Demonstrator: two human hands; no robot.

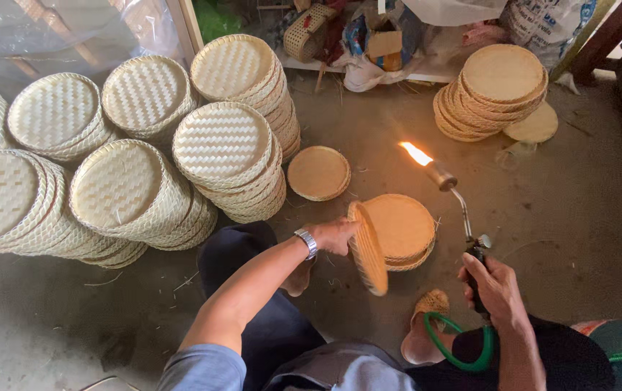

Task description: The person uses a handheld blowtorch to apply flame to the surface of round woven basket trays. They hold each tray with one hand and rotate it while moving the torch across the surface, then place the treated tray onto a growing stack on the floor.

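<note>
- The left hand (334, 235) gripped a round woven tray (367, 248) by its upper rim, fingers curled over the edge, and held it tilted on its side with the lower edge hanging free above the floor
- A metal watch (307, 242) sat on the left wrist
- Just beyond that tray, touching or nearly touching it, lay a small stack of brown trays (402, 230) flat on the concrete floor (557, 217)
- The right hand (496, 288) was wrapped tight around the handle of a gas torch (463, 217), whose thin pipe rose up and away from the hand to a nozzle with a lit flame (416, 153) pointing left
- A green hose (463, 351) looped beneath the right hand, beside a bare foot (427, 329)
- A single brown tray (318, 173) lay flat farther out from the left hand
- Well beyond the right hand stood a taller pile of brown trays (496, 90)
- Far to the left of the left hand stood several stacks of pale woven trays (224, 156)
</note>
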